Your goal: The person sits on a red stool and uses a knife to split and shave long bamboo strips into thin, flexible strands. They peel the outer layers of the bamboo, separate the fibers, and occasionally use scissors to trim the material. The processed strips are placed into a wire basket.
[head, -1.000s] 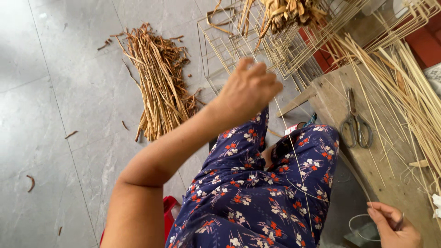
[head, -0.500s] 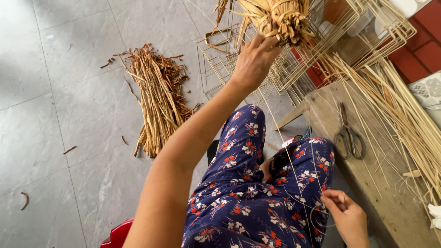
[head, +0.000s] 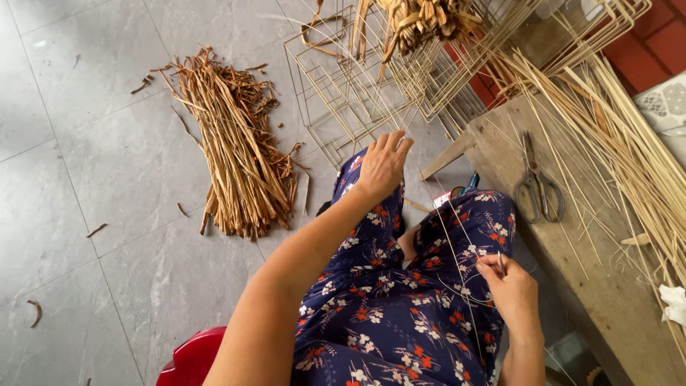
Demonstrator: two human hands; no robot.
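Note:
My left hand [head: 381, 166] reaches forward over my knee, fingers straight and together, touching thin pale strands [head: 371, 100] that run up to the wire frames [head: 357, 93]. My right hand [head: 509, 286] rests on my lap, its fingers pinched on a thin strand [head: 457, 236] that stretches upward. I sit in blue flowered trousers [head: 400, 314]. A bunch of brown dried strips [head: 421, 18] hangs over the frames at the top.
A pile of brown dried strips [head: 236, 150] lies on the grey tiled floor at left. A wooden bench [head: 572, 250] at right carries scissors [head: 539, 189] and long pale reeds [head: 622, 136]. A red stool edge [head: 193, 357] shows below.
My left hand has come down from the hanging bunch to just above my knee and its fingers have opened flat. My right hand has moved up onto my lap, pinching a strand.

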